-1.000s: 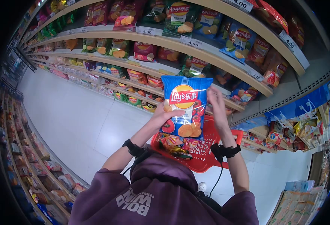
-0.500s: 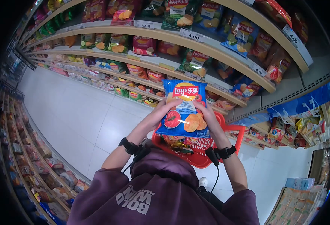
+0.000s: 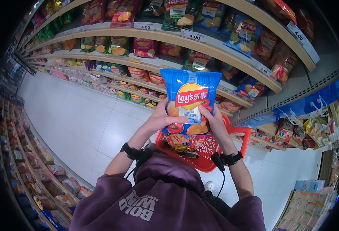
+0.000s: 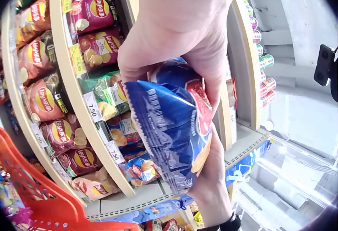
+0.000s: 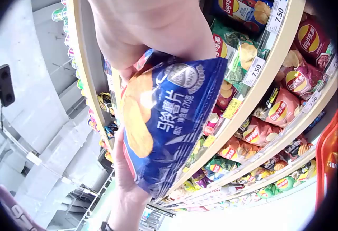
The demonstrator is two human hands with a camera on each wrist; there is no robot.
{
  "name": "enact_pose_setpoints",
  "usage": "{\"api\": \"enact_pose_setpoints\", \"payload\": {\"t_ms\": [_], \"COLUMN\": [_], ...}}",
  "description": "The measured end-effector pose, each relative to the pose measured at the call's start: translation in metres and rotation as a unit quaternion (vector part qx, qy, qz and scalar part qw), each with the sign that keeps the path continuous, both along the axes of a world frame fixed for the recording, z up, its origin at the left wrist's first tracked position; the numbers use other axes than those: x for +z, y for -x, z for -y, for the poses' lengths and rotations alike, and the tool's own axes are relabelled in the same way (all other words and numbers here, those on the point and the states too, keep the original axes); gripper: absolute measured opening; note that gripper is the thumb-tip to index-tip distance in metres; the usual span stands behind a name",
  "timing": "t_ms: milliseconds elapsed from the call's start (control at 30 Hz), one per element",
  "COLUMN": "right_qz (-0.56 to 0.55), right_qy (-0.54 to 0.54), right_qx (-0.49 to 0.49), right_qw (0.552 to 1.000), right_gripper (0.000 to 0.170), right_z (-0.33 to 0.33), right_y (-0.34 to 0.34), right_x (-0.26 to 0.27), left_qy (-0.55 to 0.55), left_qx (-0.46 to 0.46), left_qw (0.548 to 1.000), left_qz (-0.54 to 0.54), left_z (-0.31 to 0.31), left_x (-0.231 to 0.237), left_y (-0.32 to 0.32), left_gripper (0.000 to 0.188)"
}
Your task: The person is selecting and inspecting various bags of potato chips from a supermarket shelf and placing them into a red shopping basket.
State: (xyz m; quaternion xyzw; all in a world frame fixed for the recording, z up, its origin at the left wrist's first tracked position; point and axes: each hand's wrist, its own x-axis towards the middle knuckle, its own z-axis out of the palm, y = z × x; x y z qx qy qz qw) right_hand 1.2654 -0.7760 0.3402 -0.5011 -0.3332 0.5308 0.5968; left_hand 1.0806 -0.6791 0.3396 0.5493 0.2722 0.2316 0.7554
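Observation:
A blue Lay's chip bag (image 3: 192, 92) is held upright in front of the chest, its printed face toward the head camera. The left hand (image 3: 161, 118) grips its left side, thumb across the front. On the right side the right hand (image 3: 215, 122) grips it, thumb also on the front. In the left wrist view the bag (image 4: 169, 130) shows its crimped edge below the left hand (image 4: 174, 35). The right wrist view has the bag (image 5: 163, 114) under the right hand (image 5: 153, 25).
A red basket (image 3: 206, 163) with several colourful packs in it is below the bag. Shelves (image 3: 154, 34) of chip bags curve across the front, and another shelf row (image 3: 35, 161) runs along the left. Pale floor tiles (image 3: 81, 123) lie between them.
The right hand has come from beside the bag to grip its right side. Since the half-second-ago frame, the bag's top has risen and tilted toward the head camera, looking larger.

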Motion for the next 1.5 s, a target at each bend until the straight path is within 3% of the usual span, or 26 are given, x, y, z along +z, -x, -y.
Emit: {"api": "enact_pose_setpoints", "payload": {"t_ms": [200, 333, 467, 767, 867, 933, 1033, 1100, 1167, 1200, 1367, 1400, 1500], "right_qz": [0.095, 0.062, -0.010, -0.031, 0.001, 0.070, 0.408, 0.314, 0.350, 0.287, -0.009, -0.033, -0.072], "right_qy": [-0.043, -0.027, 0.001, 0.012, 0.000, -0.038, -0.061, -0.034, -0.042, 0.001, 0.059, 0.062, 0.074], "right_qx": [0.031, 0.013, -0.022, -0.025, -0.040, -0.090, -0.081, 0.016, 0.011, 0.025, -0.091, -0.084, -0.085], "right_qw": [0.994, 0.998, 1.000, 0.999, 0.999, 0.993, 0.907, 0.949, 0.936, 0.958, 0.994, 0.994, 0.991], "right_gripper": [0.055, 0.052, 0.049, 0.049, 0.050, 0.050, 0.056, 0.070, 0.081, 0.087, 0.076, 0.073, 0.065], "right_z": [0.010, 0.008, 0.002, -0.001, -0.004, -0.007, 0.002, 0.005, 0.005, 0.006, 0.003, 0.005, 0.010], "right_y": [0.000, 0.000, 0.000, -0.005, -0.006, -0.002, -0.003, 0.007, 0.021, 0.023, 0.009, 0.005, 0.000], "right_x": [0.000, -0.003, -0.001, -0.011, -0.019, -0.032, -0.017, -0.018, -0.037, -0.034, -0.057, -0.065, -0.066], "left_qy": [-0.031, -0.064, 0.062, 0.141, 0.107, -0.045, -0.309, -0.429, -0.408, -0.387, -0.316, -0.260, -0.157], "left_qx": [-0.005, -0.008, 0.010, 0.023, 0.045, 0.097, 0.166, 0.165, 0.124, 0.099, 0.036, 0.012, -0.017], "left_qw": [0.999, 0.998, 0.998, 0.990, 0.993, 0.993, 0.926, 0.866, 0.885, 0.900, 0.946, 0.962, 0.986], "left_qz": [0.016, -0.006, -0.018, -0.011, -0.008, -0.054, -0.141, -0.197, -0.189, -0.174, -0.067, -0.077, -0.060], "left_z": [-0.007, -0.009, -0.002, -0.004, -0.003, -0.006, -0.004, 0.001, 0.009, 0.012, 0.024, 0.025, 0.021], "left_x": [-0.010, -0.011, 0.008, -0.003, -0.008, -0.024, -0.028, -0.021, -0.024, -0.031, -0.048, -0.049, -0.047], "left_y": [0.005, 0.004, -0.003, -0.009, -0.009, -0.012, -0.016, -0.016, -0.019, -0.021, -0.021, -0.019, -0.022], "left_gripper": [0.078, 0.072, 0.070, 0.067, 0.062, 0.057, 0.051, 0.050, 0.048, 0.048, 0.030, 0.021, 0.020]}}
